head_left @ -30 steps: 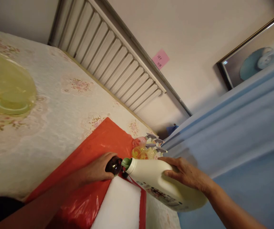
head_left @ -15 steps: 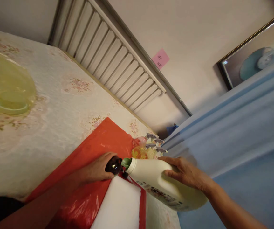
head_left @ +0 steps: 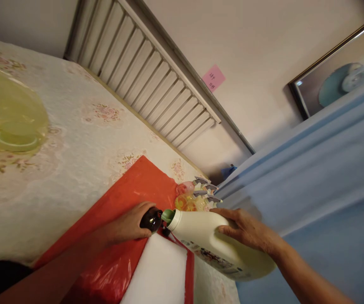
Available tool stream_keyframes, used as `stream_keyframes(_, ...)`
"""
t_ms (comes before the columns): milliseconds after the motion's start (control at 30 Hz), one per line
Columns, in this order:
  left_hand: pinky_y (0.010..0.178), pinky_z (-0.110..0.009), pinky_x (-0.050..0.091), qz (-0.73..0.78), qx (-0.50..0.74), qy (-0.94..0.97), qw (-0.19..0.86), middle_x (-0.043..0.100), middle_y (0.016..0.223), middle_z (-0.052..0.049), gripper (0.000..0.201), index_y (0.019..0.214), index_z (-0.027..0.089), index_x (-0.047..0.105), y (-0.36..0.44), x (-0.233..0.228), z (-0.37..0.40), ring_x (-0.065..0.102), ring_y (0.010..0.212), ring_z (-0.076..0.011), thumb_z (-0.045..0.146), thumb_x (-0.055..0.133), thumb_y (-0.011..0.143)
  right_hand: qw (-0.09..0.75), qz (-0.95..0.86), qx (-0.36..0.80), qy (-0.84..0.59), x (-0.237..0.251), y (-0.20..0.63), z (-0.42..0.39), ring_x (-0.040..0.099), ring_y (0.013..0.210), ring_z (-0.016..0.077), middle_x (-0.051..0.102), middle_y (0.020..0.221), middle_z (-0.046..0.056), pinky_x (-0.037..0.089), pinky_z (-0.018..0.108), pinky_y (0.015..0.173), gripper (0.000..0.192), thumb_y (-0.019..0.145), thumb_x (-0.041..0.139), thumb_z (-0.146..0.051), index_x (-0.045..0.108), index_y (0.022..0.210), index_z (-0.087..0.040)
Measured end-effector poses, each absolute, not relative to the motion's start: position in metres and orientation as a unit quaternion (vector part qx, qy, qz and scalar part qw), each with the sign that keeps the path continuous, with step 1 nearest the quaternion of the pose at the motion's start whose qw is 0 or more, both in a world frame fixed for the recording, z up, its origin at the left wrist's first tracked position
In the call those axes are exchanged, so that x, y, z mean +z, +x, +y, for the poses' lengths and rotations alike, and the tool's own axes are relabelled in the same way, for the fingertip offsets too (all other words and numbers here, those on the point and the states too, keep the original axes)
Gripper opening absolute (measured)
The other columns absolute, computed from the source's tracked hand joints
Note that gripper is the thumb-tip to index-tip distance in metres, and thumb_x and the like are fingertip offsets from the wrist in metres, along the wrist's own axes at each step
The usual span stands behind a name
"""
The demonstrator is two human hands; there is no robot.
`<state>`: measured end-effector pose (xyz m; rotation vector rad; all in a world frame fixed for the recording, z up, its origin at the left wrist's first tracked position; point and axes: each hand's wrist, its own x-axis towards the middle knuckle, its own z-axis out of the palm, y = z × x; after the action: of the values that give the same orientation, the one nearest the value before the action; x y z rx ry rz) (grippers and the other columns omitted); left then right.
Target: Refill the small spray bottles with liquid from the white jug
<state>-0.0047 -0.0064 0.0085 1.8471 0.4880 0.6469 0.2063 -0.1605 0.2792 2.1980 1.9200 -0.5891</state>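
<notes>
My left hand (head_left: 137,221) is wrapped round a dark, glossy bottle (head_left: 150,219) above the red plastic sheet. My right hand (head_left: 243,228) grips a big cream-coloured jug (head_left: 201,226) lying on its side, with a printed label facing me. The jug's mouth, with a green pouring spout (head_left: 168,216), points left and meets the neck of the dark bottle. Whether any liquid runs between them I cannot tell. Beneath my hands lie the red plastic sheet (head_left: 128,185) and a white block or pad (head_left: 158,272) with red edging.
Several clear spray bottles with grey trigger heads (head_left: 197,196) stand just beyond the jug. A translucent yellow basin (head_left: 14,109) sits at the left on the floral tablecloth (head_left: 83,156). Behind the table runs a radiator (head_left: 150,76); blue cloth (head_left: 305,190) hangs at the right.
</notes>
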Motion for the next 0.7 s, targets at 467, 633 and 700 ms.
stream_keyframes(467,0.105,-0.041,0.044,0.200,0.280,0.776,0.528,0.059,0.133,-0.008,0.066,0.125,0.022,0.053,-0.002,0.002,-0.005,0.054,0.123,-0.0324,0.019,0.070,0.061,-0.015,0.601,-0.262,0.755,0.251,0.215,-0.180,0.067,0.091,0.0266,0.074,0.111,0.007,0.056,0.035,0.076,0.057,0.091,0.058,-0.054,0.059,0.138,-0.023)
stream_keyframes(633,0.101,-0.039,0.047,0.186,0.281,0.778,0.531,0.061,0.126,-0.004,0.064,0.122,0.024,0.053,0.000,-0.001,-0.005,0.057,0.118,-0.0294,0.016,0.069,0.060,-0.080,0.581,-0.305,0.750,0.231,0.224,-0.187,0.067,0.090,0.0268,0.073,0.111,0.008,0.057,0.034,0.073,0.063,0.084,0.065,-0.056,0.061,0.135,-0.019)
stream_keyframes(700,0.101,-0.040,0.048,0.186,0.280,0.776,0.534,0.061,0.127,-0.005,0.066,0.122,0.025,0.053,0.000,-0.001,-0.005,0.057,0.118,-0.0298,0.015,0.069,0.059,-0.107,0.582,-0.322,0.739,0.225,0.228,-0.187,0.067,0.093,0.0273,0.073,0.110,0.007,0.056,0.034,0.076,0.063,0.080,0.070,-0.054,0.062,0.132,-0.020)
